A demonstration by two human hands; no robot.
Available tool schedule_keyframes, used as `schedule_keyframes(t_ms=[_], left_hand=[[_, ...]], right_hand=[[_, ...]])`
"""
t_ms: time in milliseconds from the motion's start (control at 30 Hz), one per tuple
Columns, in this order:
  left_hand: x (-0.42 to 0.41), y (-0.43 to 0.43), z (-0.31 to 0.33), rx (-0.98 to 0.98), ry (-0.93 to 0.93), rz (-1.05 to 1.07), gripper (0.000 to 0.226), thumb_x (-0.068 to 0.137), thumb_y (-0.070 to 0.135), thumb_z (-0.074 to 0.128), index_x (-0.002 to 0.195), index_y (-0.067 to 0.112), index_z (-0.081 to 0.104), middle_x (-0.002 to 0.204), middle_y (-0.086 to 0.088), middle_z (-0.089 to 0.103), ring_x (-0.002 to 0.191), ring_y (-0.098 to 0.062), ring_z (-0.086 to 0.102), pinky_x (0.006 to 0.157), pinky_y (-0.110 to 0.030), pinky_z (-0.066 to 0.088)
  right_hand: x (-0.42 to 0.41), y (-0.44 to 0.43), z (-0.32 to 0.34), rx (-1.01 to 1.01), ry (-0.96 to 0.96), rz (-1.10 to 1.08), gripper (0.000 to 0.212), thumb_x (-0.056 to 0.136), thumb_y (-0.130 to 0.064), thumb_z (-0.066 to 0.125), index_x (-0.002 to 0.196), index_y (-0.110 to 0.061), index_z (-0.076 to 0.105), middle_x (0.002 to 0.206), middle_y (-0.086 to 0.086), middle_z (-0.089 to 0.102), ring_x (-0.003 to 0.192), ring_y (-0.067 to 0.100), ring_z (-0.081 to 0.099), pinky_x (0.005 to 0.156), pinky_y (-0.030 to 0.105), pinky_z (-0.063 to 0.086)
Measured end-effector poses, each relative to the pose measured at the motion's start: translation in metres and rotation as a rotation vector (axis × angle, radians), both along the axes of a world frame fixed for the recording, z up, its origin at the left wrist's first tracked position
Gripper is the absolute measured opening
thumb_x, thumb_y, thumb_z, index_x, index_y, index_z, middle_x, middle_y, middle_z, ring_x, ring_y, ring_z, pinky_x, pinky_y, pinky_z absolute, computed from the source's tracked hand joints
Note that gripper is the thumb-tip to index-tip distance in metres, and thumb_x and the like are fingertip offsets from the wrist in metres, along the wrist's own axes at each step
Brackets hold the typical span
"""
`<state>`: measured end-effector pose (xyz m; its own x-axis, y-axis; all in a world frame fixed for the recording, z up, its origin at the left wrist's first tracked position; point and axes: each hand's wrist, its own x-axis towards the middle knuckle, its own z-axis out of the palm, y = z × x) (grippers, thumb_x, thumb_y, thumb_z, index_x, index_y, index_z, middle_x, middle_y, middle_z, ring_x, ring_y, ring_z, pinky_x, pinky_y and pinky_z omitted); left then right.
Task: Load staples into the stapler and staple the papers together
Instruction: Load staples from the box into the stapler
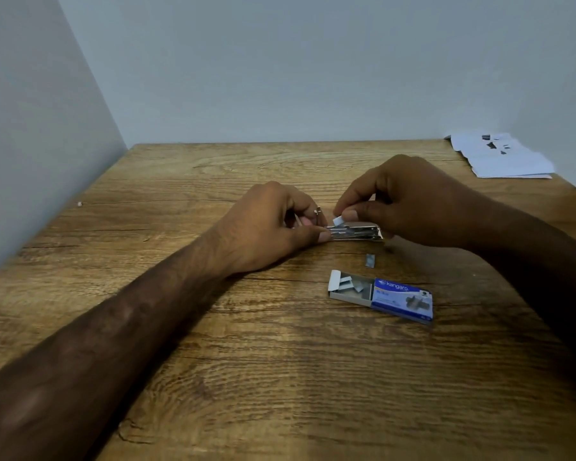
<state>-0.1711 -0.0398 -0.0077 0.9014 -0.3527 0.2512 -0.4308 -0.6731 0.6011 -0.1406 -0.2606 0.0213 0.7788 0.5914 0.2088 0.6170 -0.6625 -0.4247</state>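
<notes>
Nearest us, our two forearms reach over the wooden tabletop (pixel 246 361) towards one another. We count two grips at work. Our left grip (pixel 273 224) is curled round the rear end of the one stapler (pixel 354 232), thumb along its side. The stapler lies on the tabletop between the two grips with its metal channel showing. Our right grip (pixel 409 201) pinches one short staple strip (pixel 339 220) between thumb and forefinger, just above the channel's left end.

On our side of the right grip lies one loose strip (pixel 369 260), flat on the wood. Nearer us again sits one staple box (pixel 401 299), its blue sleeve pushed aside and its tray (pixel 350 284) open with a few broken strips inside; we cannot count them surely. Beyond the right grip, well apart to its right, rests one stack of papers (pixel 502 158), sheets uncountable.
</notes>
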Motion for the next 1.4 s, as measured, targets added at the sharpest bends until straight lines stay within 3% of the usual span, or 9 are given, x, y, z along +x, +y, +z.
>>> schedule_keyframes(t_ms=[167,433,633,767,867,967,1100,1233,1400], left_hand=[[-0.001,0.000,-0.001,-0.003,-0.007,0.006,0.010,0.084,0.036,0.079,0.088,0.027,0.079,0.081,0.009,0.073,0.075,-0.010,0.067,0.069,-0.038,0.058],[0.000,0.000,-0.001,0.007,-0.010,0.007,0.010,0.085,0.036,0.079,0.088,0.027,0.079,0.081,0.008,0.073,0.076,-0.012,0.067,0.070,-0.041,0.057],[-0.001,0.000,0.001,0.005,0.000,0.004,0.009,0.086,0.036,0.078,0.085,0.027,0.077,0.085,0.007,0.074,0.079,-0.014,0.068,0.073,-0.044,0.058],[-0.001,0.000,0.000,-0.002,0.005,0.014,0.011,0.085,0.037,0.078,0.087,0.027,0.078,0.084,0.008,0.074,0.077,-0.012,0.067,0.071,-0.040,0.058],[-0.001,0.000,0.000,0.004,0.003,0.017,0.012,0.086,0.037,0.078,0.090,0.025,0.079,0.083,0.007,0.073,0.077,-0.013,0.068,0.071,-0.039,0.058],[-0.002,-0.001,0.000,0.007,0.006,0.017,0.011,0.086,0.036,0.078,0.087,0.025,0.078,0.085,0.006,0.074,0.078,-0.014,0.068,0.072,-0.040,0.058],[-0.002,0.000,0.000,0.010,0.010,0.021,0.010,0.086,0.036,0.078,0.088,0.026,0.078,0.086,0.006,0.074,0.080,-0.013,0.068,0.072,-0.038,0.058],[-0.002,0.000,0.000,0.020,0.006,0.023,0.011,0.086,0.037,0.077,0.092,0.027,0.078,0.086,0.008,0.074,0.079,-0.008,0.067,0.072,-0.034,0.058],[-0.001,0.001,-0.001,0.025,0.002,0.023,0.012,0.086,0.038,0.077,0.092,0.027,0.078,0.087,0.010,0.074,0.079,-0.007,0.067,0.071,-0.033,0.058]], right_hand=[[-0.001,0.002,0.000,-0.068,0.093,0.013,0.009,0.089,-0.028,0.074,0.094,-0.034,0.080,0.067,-0.025,0.072,0.048,-0.003,0.065,0.060,0.017,0.044],[-0.006,0.003,0.001,-0.153,-0.028,0.017,0.016,0.088,-0.023,0.075,0.098,-0.035,0.079,0.077,-0.025,0.065,0.069,-0.025,0.055,0.061,0.010,0.034],[-0.008,0.003,0.004,-0.156,-0.056,0.011,0.017,0.088,-0.023,0.075,0.098,-0.036,0.079,0.074,-0.028,0.061,0.072,-0.020,0.058,0.062,0.011,0.036],[-0.010,0.002,0.006,-0.135,-0.066,-0.017,0.022,0.088,-0.016,0.073,0.095,-0.036,0.079,0.056,-0.033,0.058,0.070,-0.015,0.061,0.065,0.010,0.040],[-0.010,0.002,0.006,-0.127,-0.040,-0.012,0.021,0.090,-0.015,0.071,0.096,-0.034,0.078,0.056,-0.048,0.054,0.068,-0.016,0.062,0.064,0.011,0.042],[-0.011,0.003,0.005,-0.099,-0.018,-0.015,0.020,0.091,-0.015,0.071,0.092,-0.035,0.077,0.063,-0.032,0.065,0.068,-0.011,0.063,0.065,0.017,0.045],[-0.012,0.004,0.004,-0.055,-0.004,0.004,0.020,0.090,-0.018,0.072,0.089,-0.038,0.073,0.093,-0.016,0.064,0.072,0.002,0.063,0.073,0.033,0.050],[-0.011,0.003,0.002,-0.012,-0.013,0.014,0.015,0.089,-0.017,0.073,0.088,-0.032,0.073,0.070,-0.028,0.068,0.064,0.002,0.067,0.068,0.028,0.049],[-0.008,0.002,-0.001,0.103,-0.008,0.037,0.010,0.091,-0.020,0.070,0.092,-0.029,0.075,0.078,-0.013,0.074,0.053,0.005,0.069,0.057,0.017,0.047]])
